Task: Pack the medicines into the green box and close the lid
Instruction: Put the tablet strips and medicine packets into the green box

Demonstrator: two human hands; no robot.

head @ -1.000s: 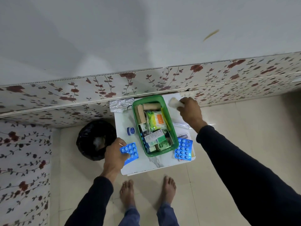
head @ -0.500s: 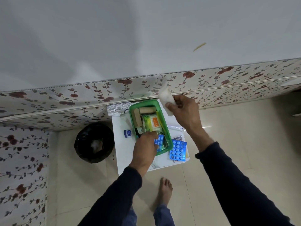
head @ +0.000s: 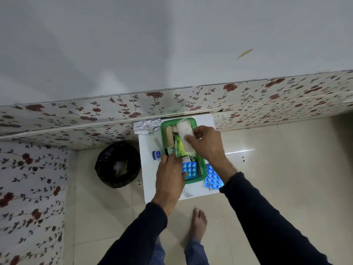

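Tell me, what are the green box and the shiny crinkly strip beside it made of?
The green box looks like smooth moulded plastic: even colour, rounded rim, slight gloss. The crinkly strip looks like metal foil, probably a tablet strip: silvery, creased, catching light. The picture is too blurry to be sure.

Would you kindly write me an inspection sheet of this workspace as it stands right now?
Surface: small white table against the floral wall panel.
Job's things: green box open, part filled; blue blister pack inside; another blue blister pack on the table at right; no lid seen.
Clutter: small blue jar, foil strip.
Hands: left hand over the box's near end; right hand holds a white packet over the box.
Cables: nothing seen.
Surroundings: black-lined bin, tiled floor, bare foot.
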